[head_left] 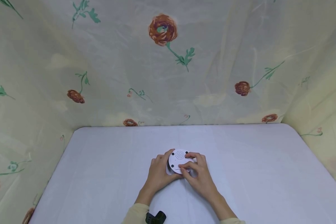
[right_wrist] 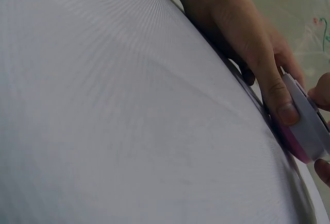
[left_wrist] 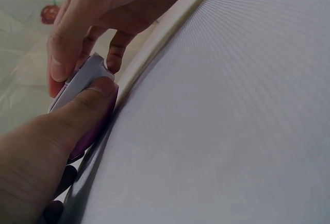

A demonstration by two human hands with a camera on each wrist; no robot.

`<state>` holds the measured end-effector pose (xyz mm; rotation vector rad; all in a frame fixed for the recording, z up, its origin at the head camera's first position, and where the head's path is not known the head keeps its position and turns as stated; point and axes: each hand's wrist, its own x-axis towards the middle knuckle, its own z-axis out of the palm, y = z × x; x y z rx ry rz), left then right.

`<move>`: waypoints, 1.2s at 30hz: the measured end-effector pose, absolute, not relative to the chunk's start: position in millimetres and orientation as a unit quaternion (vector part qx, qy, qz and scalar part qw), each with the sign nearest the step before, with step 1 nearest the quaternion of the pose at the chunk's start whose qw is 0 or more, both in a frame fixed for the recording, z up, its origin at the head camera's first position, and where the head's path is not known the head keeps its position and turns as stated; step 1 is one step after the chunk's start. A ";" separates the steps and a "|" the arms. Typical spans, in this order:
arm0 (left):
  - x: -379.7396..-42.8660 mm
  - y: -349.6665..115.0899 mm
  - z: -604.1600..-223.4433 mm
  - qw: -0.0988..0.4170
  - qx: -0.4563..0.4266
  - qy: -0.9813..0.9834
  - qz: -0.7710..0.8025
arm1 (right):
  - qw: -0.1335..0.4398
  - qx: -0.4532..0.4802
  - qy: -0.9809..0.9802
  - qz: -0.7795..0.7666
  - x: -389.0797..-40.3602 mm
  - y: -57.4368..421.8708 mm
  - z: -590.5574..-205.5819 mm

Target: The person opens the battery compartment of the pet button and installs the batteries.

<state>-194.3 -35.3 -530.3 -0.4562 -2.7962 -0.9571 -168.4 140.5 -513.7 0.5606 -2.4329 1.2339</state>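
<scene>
A round white device (head_left: 175, 160) has a cluster of small speaker holes and black rubber feet on its upturned face. Its other side shows pink-purple in the right wrist view. My left hand (head_left: 159, 171) grips it from the left, with the thumb (left_wrist: 90, 100) along its side and the fingers round the far edge. Over the face, my right hand (head_left: 199, 172) has curled fingers; its thumb and index finger come together at a seam near the lower edge. Another right fingertip rests by an upper foot. The right fingers hide part of the face.
Beneath the hands is a table with a white cloth (head_left: 100, 168). Floral curtains (head_left: 114, 62) hang behind it and along both sides. A black strapped device (head_left: 156, 217) sits at the left wrist, beside the light sleeve.
</scene>
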 end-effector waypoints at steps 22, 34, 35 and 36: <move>-195.8 -35.6 -529.8 0.068 -0.149 -0.930 -0.328 | 0.173 0.211 -0.835 0.478 -171.9 149.6 -521.9; -194.7 -37.4 -527.6 0.064 -0.129 -0.919 -0.367 | 0.165 0.267 -0.777 0.545 -176.6 158.4 -525.2; -194.2 -37.5 -527.7 0.062 -0.125 -0.917 -0.373 | 0.165 0.272 -0.774 0.547 -176.1 158.5 -525.0; -193.8 -37.6 -528.2 0.059 -0.120 -0.916 -0.378 | 0.165 0.275 -0.770 0.552 -175.6 158.5 -524.8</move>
